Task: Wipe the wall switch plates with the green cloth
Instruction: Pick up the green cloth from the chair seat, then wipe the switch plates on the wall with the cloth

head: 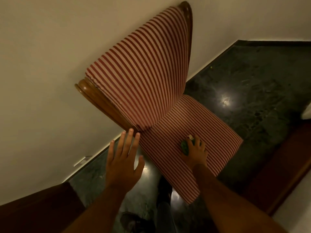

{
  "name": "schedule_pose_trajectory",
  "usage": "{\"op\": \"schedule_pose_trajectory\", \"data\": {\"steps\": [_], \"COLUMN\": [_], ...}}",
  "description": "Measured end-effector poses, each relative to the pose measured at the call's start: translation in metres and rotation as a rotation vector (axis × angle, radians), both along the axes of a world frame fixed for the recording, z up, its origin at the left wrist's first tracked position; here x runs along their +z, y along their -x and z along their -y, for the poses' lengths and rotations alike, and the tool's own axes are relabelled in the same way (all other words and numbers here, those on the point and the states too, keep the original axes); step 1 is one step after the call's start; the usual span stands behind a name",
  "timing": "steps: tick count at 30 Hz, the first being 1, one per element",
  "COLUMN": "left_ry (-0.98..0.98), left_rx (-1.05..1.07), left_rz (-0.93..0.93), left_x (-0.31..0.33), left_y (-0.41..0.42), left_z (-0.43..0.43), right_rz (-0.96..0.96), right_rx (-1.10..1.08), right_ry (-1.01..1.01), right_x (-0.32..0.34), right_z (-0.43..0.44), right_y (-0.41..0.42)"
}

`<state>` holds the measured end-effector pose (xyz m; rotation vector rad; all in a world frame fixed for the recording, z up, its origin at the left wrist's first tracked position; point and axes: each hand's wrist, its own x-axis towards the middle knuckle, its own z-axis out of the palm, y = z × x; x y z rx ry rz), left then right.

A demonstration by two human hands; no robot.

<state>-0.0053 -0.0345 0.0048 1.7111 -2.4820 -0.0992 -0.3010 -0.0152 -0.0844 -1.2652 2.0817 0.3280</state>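
Observation:
My right hand point(195, 153) rests on the seat of a red-and-white striped chair point(144, 76), closed around the bunched green cloth point(184, 146). A small pale object point(190, 137) pokes out above the cloth by my fingertips; I cannot tell what it is. My left hand point(124, 158) is open with fingers spread, its fingertips close to the lower wooden edge of the chair back. A small white plate point(82, 160) sits low on the cream wall, just above the floor, left of my left hand.
The chair stands against the cream wall point(42, 64) on a dark polished stone floor point(252, 84). Dark wooden furniture point(33, 214) sits at the lower left and a wooden edge point(282, 174) runs along the right. My legs show below.

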Motion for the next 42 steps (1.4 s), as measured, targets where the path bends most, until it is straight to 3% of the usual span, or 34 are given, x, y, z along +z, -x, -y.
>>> {"op": "schedule_pose_trajectory", "data": {"steps": [9,18,26,34,42], "left_ry": [0.031,0.310,0.633,0.884,1.034], "left_rx": [0.043,0.180,0.320,0.500,0.632], "left_rz": [0.004,-0.115,-0.045,-0.023,-0.014], "left_x": [0.079,0.233,0.389,0.515,0.574], "left_y": [-0.010,-0.041,-0.111,-0.190,-0.277], "left_z": [0.001,0.045,0.073,0.066,0.033], "right_rz": [-0.029,0.106,0.218,0.348,0.501], "right_rx": [0.065,0.010,0.156,0.299,0.363], "right_ry": [0.311,0.954,1.401,1.678,1.823], "right_x": [0.099,0.299,0.480,0.612,0.669], "right_z": [0.022,0.080,0.115,0.130,0.101], "right_y": [-0.030,-0.108,-0.184,-0.280,-0.363]}}
